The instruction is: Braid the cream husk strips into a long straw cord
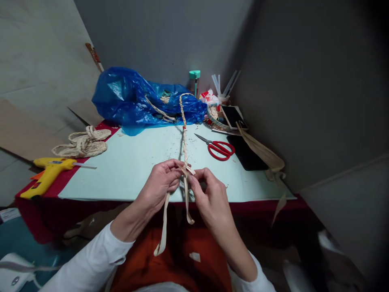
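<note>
A pale braided cord [185,142] runs from the blue bag down over the table to my hands. My left hand [164,180] pinches the lower end of the braid, fingers closed around the strands. Just to its right, my right hand [209,190] is closed too, with thumb and forefinger on a short flat strand at the same spot. Two loose fibre strips [164,231] hang below my hands, past the table's front edge. Red-handled scissors [220,150] lie beyond my right hand, blades pointing up and left.
Woven sandals [82,145] and a yellow glue gun [50,172] lie at the left. A blue plastic bag [121,99] fills the back. To the right are a phone [233,117], a black flat object [245,154] and dry fibre leaves [264,152].
</note>
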A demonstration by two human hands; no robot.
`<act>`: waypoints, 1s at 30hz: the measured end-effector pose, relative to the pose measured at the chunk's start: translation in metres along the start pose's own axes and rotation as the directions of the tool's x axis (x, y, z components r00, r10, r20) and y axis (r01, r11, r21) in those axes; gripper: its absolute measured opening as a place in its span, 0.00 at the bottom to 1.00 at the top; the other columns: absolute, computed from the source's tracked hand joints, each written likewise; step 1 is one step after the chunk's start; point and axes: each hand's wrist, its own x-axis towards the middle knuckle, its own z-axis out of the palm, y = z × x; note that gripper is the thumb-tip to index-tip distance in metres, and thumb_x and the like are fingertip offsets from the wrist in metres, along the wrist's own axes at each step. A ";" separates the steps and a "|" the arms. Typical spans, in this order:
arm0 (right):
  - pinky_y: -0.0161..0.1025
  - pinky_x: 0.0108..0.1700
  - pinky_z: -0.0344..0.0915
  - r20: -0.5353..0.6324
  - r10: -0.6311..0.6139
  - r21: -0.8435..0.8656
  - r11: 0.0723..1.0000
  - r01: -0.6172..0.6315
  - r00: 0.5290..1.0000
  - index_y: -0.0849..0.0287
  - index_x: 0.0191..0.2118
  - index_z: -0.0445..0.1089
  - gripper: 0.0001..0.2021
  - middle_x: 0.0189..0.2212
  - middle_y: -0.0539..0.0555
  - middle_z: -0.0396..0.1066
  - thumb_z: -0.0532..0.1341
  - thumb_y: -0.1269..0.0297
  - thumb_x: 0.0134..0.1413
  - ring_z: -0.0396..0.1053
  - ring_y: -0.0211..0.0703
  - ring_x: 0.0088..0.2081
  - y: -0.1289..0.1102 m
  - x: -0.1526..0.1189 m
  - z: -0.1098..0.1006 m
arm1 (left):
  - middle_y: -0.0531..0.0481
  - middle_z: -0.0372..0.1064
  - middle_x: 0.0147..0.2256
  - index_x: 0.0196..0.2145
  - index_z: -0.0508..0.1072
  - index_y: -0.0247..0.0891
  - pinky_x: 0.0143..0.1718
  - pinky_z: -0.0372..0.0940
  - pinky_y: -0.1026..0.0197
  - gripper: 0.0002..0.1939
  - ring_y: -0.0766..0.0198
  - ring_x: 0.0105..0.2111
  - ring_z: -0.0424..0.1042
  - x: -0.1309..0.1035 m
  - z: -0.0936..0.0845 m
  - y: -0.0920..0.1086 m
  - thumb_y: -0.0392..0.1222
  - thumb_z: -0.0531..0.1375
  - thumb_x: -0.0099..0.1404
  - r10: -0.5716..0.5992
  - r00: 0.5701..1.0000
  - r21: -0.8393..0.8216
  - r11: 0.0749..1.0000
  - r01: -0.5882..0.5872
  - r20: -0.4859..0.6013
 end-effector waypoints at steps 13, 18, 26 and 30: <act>0.38 0.39 0.62 -0.034 -0.206 -0.219 0.956 0.194 0.978 0.60 0.43 0.69 0.11 0.36 0.58 0.74 0.50 0.69 0.61 0.71 0.46 0.36 0.000 0.004 0.005 | 0.61 0.52 0.19 0.34 0.69 0.36 0.16 0.40 0.69 0.10 0.78 0.15 0.46 -0.004 -0.001 0.002 0.43 0.64 0.57 0.062 0.997 0.157 0.985 -0.067 0.035; 0.38 0.39 0.62 -0.042 -0.225 -0.221 0.952 0.211 0.973 0.59 0.42 0.70 0.12 0.36 0.58 0.74 0.50 0.66 0.63 0.71 0.45 0.37 0.002 0.004 0.008 | 0.62 0.51 0.18 0.31 0.67 0.35 0.15 0.38 0.70 0.10 0.80 0.14 0.44 -0.003 -0.002 0.004 0.40 0.64 0.56 0.018 1.000 0.096 0.995 -0.018 0.000; 0.37 0.36 0.60 0.108 -0.346 -0.437 0.825 0.357 0.932 0.61 0.39 0.70 0.11 0.32 0.58 0.73 0.50 0.68 0.64 0.70 0.44 0.33 0.009 0.009 -0.003 | 0.60 0.55 0.17 0.25 0.68 0.33 0.14 0.34 0.72 0.10 0.82 0.13 0.45 0.004 -0.007 0.010 0.36 0.67 0.50 -0.088 0.996 0.016 0.996 0.088 0.018; 0.37 0.30 0.56 0.100 -0.414 -0.647 0.664 0.375 0.905 0.60 0.33 0.67 0.09 0.27 0.55 0.71 0.52 0.72 0.62 0.68 0.43 0.29 0.001 0.010 -0.008 | 0.54 0.64 0.17 0.26 0.73 0.30 0.13 0.37 0.72 0.07 0.81 0.12 0.48 0.004 0.002 0.008 0.36 0.66 0.49 -0.076 0.996 0.083 0.993 0.080 -0.050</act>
